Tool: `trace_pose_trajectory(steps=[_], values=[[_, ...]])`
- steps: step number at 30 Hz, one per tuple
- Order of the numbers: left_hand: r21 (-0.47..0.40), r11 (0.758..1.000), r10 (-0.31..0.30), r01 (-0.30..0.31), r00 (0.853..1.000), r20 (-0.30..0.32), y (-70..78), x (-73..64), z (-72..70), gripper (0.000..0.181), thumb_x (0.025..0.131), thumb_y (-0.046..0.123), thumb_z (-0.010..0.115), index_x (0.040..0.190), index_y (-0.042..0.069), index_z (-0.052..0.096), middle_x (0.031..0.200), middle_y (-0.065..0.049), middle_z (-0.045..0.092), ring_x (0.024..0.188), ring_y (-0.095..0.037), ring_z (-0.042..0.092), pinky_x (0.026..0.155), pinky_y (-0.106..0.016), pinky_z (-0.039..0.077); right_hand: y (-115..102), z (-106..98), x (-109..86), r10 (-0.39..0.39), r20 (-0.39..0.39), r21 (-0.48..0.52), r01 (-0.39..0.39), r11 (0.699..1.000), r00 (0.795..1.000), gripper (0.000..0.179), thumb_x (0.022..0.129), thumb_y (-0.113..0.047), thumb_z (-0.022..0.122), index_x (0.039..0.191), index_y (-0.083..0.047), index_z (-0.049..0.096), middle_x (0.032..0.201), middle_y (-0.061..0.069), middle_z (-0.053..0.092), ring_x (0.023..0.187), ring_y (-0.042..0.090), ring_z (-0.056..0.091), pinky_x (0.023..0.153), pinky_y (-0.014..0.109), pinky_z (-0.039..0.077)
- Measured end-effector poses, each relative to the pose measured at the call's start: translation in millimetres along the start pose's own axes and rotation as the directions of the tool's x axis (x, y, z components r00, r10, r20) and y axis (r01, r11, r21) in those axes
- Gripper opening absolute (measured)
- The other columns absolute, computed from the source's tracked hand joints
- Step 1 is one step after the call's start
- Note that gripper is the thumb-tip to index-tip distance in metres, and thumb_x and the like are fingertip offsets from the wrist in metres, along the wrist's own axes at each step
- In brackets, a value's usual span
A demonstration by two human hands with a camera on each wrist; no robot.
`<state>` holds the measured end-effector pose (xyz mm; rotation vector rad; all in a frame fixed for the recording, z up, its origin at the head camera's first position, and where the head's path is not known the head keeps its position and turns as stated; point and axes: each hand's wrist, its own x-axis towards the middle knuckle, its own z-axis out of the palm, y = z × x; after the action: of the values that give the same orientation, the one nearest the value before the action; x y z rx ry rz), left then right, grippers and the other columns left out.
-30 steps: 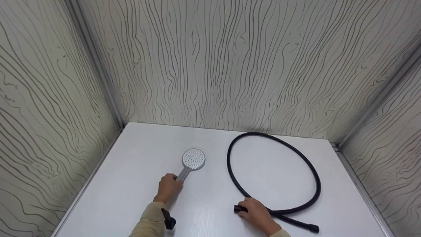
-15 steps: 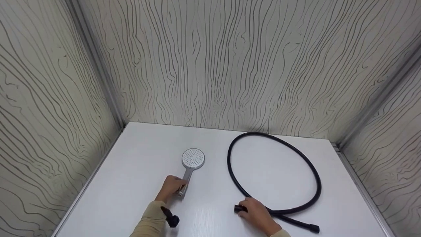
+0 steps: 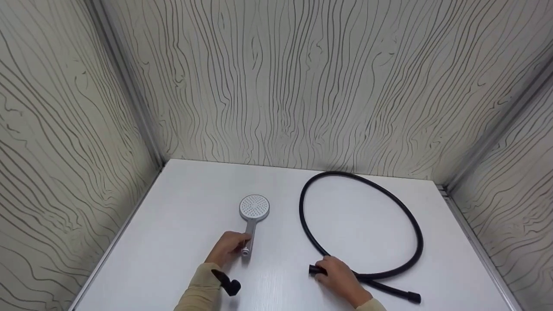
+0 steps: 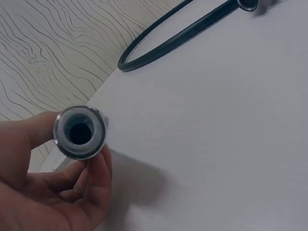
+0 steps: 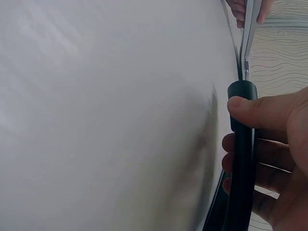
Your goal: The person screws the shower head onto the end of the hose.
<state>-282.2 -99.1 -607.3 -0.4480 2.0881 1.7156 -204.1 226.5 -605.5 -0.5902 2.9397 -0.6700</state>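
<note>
Right hand (image 5: pixel 274 153) round the end of 1 black hose (image 5: pixel 242 166), left hand (image 5: pixel 236 9) beyond on grey handle (image 5: pixel 249 31)

Grain-patt. walls (image 3: pixel 276 86), grey corner posts (image 3: pixel 127 82); wht tabletop (image 3: pixel 185 207)

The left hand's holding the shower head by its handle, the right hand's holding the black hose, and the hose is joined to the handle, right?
Not quite: the black hose isn't joined to the handle. The head view shows them apart, with table between. The rest stands: the left hand holds the shower head by its handle, and the right hand holds the black hose.
</note>
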Motion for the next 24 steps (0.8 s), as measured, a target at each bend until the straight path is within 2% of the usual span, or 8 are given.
trace_pose_trajectory(steps=[6, 15, 24], values=[[-0.117, 0.993, 0.003, 0.0, 1.0, 0.027, 1.3, -2.3, 5.6, 0.017, 0.088, 0.014, 0.065, 0.091, -0.002, 0.067, 0.072, 0.0, 0.057, 0.069, -0.013, 0.053, 0.062, -0.021, 0.049, 0.9, -2.3, 0.7, -0.009, -0.006, 0.008, 0.009, 1.0, 1.0, 0.018, 0.082, -0.018, 0.075, 0.096, -0.008, 0.073, 0.084, -0.004, 0.061, 0.074, 0.008, 0.053, 0.064, 0.026, 0.048], [-0.182, 0.983, -0.001, 0.004, 1.0, 0.014, -0.5, -2.3, 11.3, 0.024, 0.09, 0.015, 0.065, 0.102, -0.006, 0.065, 0.078, -0.003, 0.06, 0.072, -0.013, 0.055, 0.064, -0.022, 0.049, 2.8, -1.4, 0.4, -0.038, -0.048, 0.018, 0.039, 0.999, 0.998, 0.018, 0.083, -0.019, 0.075, 0.096, -0.007, 0.073, 0.084, -0.004, 0.062, 0.073, 0.005, 0.051, 0.062, 0.024, 0.047], [-0.282, 0.959, -0.025, 0.032, 0.999, 0.027, 2.6, -1.2, 14.7, 0.025, 0.091, 0.012, 0.064, 0.106, -0.007, 0.063, 0.078, -0.002, 0.062, 0.072, -0.012, 0.057, 0.065, -0.022, 0.052, 1.4, -6.4, 0.7, -0.071, -0.112, -0.012, 0.07, 0.997, 0.991, 0.015, 0.083, -0.017, 0.074, 0.095, -0.009, 0.072, 0.085, -0.005, 0.062, 0.075, 0.006, 0.053, 0.065, 0.026, 0.05]])
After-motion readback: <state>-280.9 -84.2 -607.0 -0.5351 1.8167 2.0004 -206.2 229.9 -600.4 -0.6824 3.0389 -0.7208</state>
